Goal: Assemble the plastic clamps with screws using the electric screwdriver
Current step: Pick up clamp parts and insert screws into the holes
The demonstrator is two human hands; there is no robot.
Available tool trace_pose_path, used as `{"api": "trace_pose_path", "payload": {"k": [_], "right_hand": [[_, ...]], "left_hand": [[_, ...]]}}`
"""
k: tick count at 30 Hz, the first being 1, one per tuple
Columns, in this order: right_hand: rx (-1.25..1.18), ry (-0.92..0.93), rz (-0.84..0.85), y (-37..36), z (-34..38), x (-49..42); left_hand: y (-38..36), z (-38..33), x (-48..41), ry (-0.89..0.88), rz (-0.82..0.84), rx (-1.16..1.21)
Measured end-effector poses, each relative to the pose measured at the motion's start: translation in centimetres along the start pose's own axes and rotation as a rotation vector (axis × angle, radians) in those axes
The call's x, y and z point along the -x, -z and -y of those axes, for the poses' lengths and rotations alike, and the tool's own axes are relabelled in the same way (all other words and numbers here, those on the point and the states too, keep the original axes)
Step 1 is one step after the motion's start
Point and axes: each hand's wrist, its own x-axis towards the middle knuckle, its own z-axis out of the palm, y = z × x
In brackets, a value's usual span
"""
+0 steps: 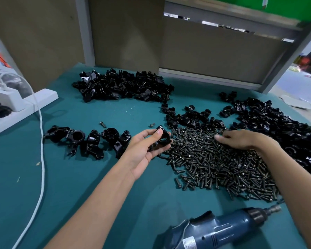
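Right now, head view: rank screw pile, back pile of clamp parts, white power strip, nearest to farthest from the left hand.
1. Screw pile, just right of the left hand, which holds a clamp part.
2. Back pile of clamp parts, beyond it by the wall.
3. White power strip, far left.
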Motion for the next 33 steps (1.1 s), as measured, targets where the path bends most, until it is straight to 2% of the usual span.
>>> {"api": "trace_pose_path", "payload": {"k": [3, 8, 11, 14, 16, 18, 22, 28, 33], "right_hand": [[-0.033, 0.079, -0.048, -1.3, -0.7, 0.6], [-0.056, 0.157, -0.435, -3.2, -0.8, -0.1], [-0.213, 0.217, -0.513, -3.4, -0.3, -0.4], [-0.555, 0.258, -0.455, -2.7, 0.3, 0.0], [-0.752, 0.278, -0.295, -2.1, 0.5, 0.4], [-0.839, 0.290, -0.140, -1.7, 0.3, 0.8], [-1.066, 0.304, -0.020, -1.5, -0.9, 0.9], [-0.999, 0.400, 0.015, -1.4, -1.9, 1.5], [-1.061, 0.435, -0.018, -1.8, -2.2, 1.4]], "left_hand": [[0.0, 0.0, 0.0, 0.005, 0.001, 0.002], [0.0, 0.0, -0.1, 0.013, -0.004, -0.002], [0.1, 0.1, -0.2, 0.013, -0.005, -0.003], [0.2, 0.1, -0.2, 0.012, -0.007, -0.006], [0.2, 0.1, -0.3, 0.014, -0.012, -0.005], [0.3, 0.1, -0.3, 0.017, -0.017, 0.005], [0.3, 0.1, -0.3, 0.012, -0.022, 0.018], [0.3, 0.2, -0.3, 0.015, -0.021, 0.016], [0.3, 0.2, -0.4, 0.013, -0.020, 0.010]]}}
